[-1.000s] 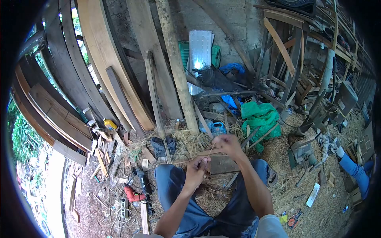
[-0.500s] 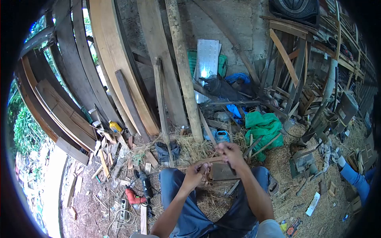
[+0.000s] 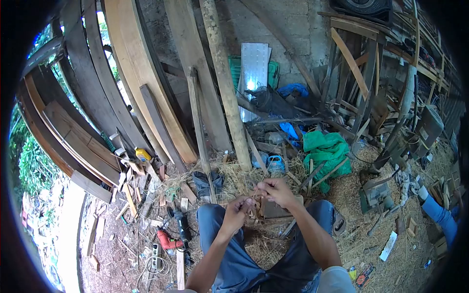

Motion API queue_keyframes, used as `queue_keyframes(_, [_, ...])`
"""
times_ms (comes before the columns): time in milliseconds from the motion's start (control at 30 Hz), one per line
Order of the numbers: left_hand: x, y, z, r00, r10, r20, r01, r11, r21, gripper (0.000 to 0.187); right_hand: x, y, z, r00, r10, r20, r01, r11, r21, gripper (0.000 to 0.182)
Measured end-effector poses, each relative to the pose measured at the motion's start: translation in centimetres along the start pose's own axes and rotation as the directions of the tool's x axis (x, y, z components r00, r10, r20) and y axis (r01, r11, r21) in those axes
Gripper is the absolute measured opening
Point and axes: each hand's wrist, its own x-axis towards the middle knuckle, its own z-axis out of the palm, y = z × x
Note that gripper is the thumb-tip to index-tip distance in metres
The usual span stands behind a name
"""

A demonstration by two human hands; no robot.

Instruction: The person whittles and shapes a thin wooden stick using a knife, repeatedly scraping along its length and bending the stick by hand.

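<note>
My left hand (image 3: 236, 211) is closed above my left knee, its fingertips pinching a thin wooden strip (image 3: 257, 197). Close by on the right, my right hand (image 3: 277, 192) is also closed, curled at the strip's far end. Whether it grips the strip or something else is hidden by the fingers. Both hands are raised in front of a brown wooden block (image 3: 274, 210) that stands between my knees.
A red and dark power tool (image 3: 168, 240) and a power strip (image 3: 156, 258) lie left of my legs among wood scraps. Planks (image 3: 146, 78) lean on the wall. A green plastic sheet (image 3: 326, 154) lies ahead; a co-worker's blue sleeve (image 3: 436, 211) shows at right.
My right hand has moved slightly left and down, and my left hand slightly left. The hands are about as close as before, with less of the strip showing between them.
</note>
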Motion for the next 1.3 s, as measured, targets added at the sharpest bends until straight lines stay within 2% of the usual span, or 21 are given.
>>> queue_keyframes(67, [-0.7, 0.4, 0.1, 1.0, -0.022, 0.017, 0.023, 0.998, -0.062, 0.018, 0.5, 0.0, -1.2, 0.977, -0.068, -0.203, 0.086, 0.993, 0.079, 0.026])
queue_keyframes(133, [-1.5, 0.8, 0.5, 0.998, -0.043, 0.038, 0.047, 0.992, -0.119, 0.018, 0.7, 0.0, -3.5, 0.968, -0.129, -0.215, 0.146, 0.987, 0.067, 0.027])
queue_keyframes(233, [-1.8, 1.0, 0.6, 0.998, -0.042, 0.051, 0.046, 0.994, -0.094, 0.019, 0.7, -0.4, -4.2, 0.98, -0.066, -0.186, 0.086, 0.991, 0.101, 0.029])
queue_keyframes(333, [-2.5, 0.3, 0.1, 0.995, -0.017, 0.094, 0.026, 0.996, -0.091, 0.019, 0.5, -0.5, -5.7, 0.97, -0.023, -0.241, 0.063, 0.985, 0.162, 0.028])
queue_keyframes(400, [-3.3, 0.5, -0.6, 0.995, 0.018, 0.096, -0.016, 1.0, -0.026, 0.018, 1.1, -0.4, -8.8, 0.846, -0.068, -0.529, 0.215, 0.951, 0.222, 0.025])
queue_keyframes(433, [-3.5, 0.3, -1.1, 0.995, 0.023, 0.093, -0.021, 1.0, -0.021, 0.018, 0.5, -0.7, -9.7, 0.848, -0.073, -0.525, 0.22, 0.95, 0.223, 0.025])
queue_keyframes(500, [-3.4, -0.3, -2.3, 0.994, -0.106, 0.022, 0.108, 0.991, -0.08, 0.017, -0.1, -1.7, -10.6, 0.834, -0.149, -0.532, 0.27, 0.95, 0.157, 0.02])
queue_keyframes(533, [-2.9, -0.6, -2.6, 0.995, -0.096, 0.014, 0.097, 0.992, -0.086, 0.017, 0.3, -1.6, -9.9, 0.839, -0.157, -0.522, 0.272, 0.951, 0.15, 0.02])
queue_keyframes(600, [-1.7, -1.6, -2.6, 0.992, -0.122, 0.037, 0.127, 0.924, -0.362, 0.018, 0.2, -0.1, -7.7, 0.828, -0.172, -0.533, 0.191, 0.981, -0.019, 0.023])
queue_keyframes(633, [-1.1, -1.9, -2.3, 0.993, -0.116, 0.039, 0.122, 0.92, -0.371, 0.018, 0.5, 0.5, -6.8, 0.828, -0.178, -0.531, 0.19, 0.981, -0.031, 0.023])
queue_keyframes(700, [0.1, -2.0, -1.9, 0.996, -0.018, 0.088, 0.055, 0.898, -0.437, 0.016, 1.2, 1.6, -5.5, 0.877, -0.316, -0.361, 0.233, 0.938, -0.257, 0.021])
queue_keyframes(733, [0.4, -1.5, -1.3, 0.996, -0.014, 0.083, 0.049, 0.895, -0.442, 0.016, 1.4, 2.4, -5.7, 0.88, -0.318, -0.354, 0.233, 0.936, -0.263, 0.021])
queue_keyframes(800, [1.0, -0.6, -0.2, 0.996, -0.005, -0.085, -0.029, 0.92, -0.392, 0.012, 2.3, 3.2, -5.4, 0.917, -0.306, -0.256, 0.16, 0.869, -0.468, 0.024])
queue_keyframes(833, [1.5, -0.7, -0.3, 0.995, 0.001, -0.098, -0.04, 0.918, -0.394, 0.012, 2.5, 3.3, -5.1, 0.921, -0.307, -0.241, 0.166, 0.866, -0.471, 0.024])
queue_keyframes(900, [2.8, -1.5, -0.6, 0.979, 0.148, -0.143, -0.184, 0.939, -0.291, 0.009, 1.9, 2.1, -3.8, 0.953, -0.145, -0.266, 0.04, 0.931, -0.363, 0.025])
queue_keyframes(967, [3.8, -2.0, -1.1, 0.973, 0.153, -0.172, -0.2, 0.933, -0.3, 0.009, 1.0, 0.9, -2.1, 0.959, -0.05, -0.279, -0.026, 0.965, -0.261, 0.03])
queue_keyframes(1000, [4.2, -1.9, -1.2, 0.97, 0.155, -0.186, -0.207, 0.929, -0.306, 0.009, 0.7, 0.4, -1.4, 0.962, -0.046, -0.27, -0.029, 0.963, -0.266, 0.03])
queue_keyframes(1067, [5.0, -1.7, -1.5, 0.959, 0.19, -0.212, -0.243, 0.933, -0.265, 0.008, 0.4, 0.0, -0.3, 0.966, 0.099, -0.237, -0.166, 0.946, -0.279, 0.031])
queue_keyframes(1100, [5.2, -1.5, -1.5, 0.948, 0.225, -0.224, -0.275, 0.936, -0.221, 0.007, 0.5, 0.5, -0.2, 0.966, 0.105, -0.235, -0.17, 0.945, -0.28, 0.031])
queue_keyframes(1167, [5.5, -1.3, -1.3, 0.935, 0.259, -0.243, -0.31, 0.929, -0.201, 0.008, 0.9, 1.4, -0.3, 0.99, 0.03, -0.138, -0.086, 0.904, -0.418, 0.033])
queue_keyframes(1300, [5.6, -1.6, -1.2, 0.913, 0.303, -0.273, -0.352, 0.924, -0.152, 0.009, 1.0, 1.8, -0.4, 0.996, 0.018, -0.091, -0.059, 0.877, -0.477, 0.031])
